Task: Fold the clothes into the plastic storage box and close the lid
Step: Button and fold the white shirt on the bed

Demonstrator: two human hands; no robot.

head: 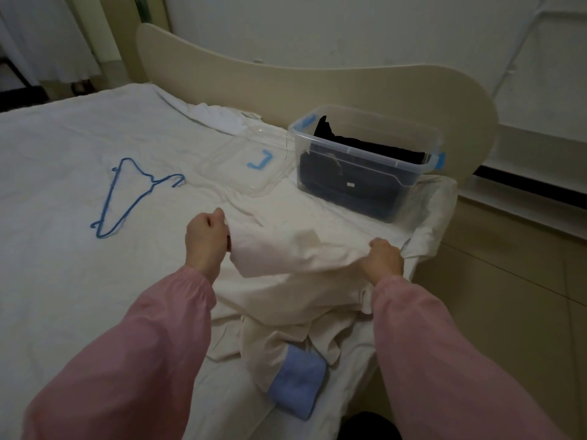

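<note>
I had both hands on the cream garment (286,249). The left hand (208,236) was curled tight, pinching one end of a raised fold. The right hand (382,257) gripped the other end, knuckles up, fingers buried in the fabric. The fold was stretched between them, lifted off the white bed sheet (63,138). The rest of the garment lay rumpled nearer to me, between the two pink sleeves (127,360).

Closer in than the right hand, a folded blue cloth (298,389) lay on the sheet with its upper edge tucked under the garment's hem.

Beyond the right hand the clear plastic storage box (359,152) stood open near the bed's corner, against the headboard (317,84). Dark clothes (355,144) were inside, one piece sticking up above the rim.

The clear lid (241,166), with its blue latch, lay flat on the sheet beyond the gap between the hands, just left of the box.

Beyond and to the left of the left hand I could see a blue wire hanger (151,183) lying flat, well apart from everything else.
</note>
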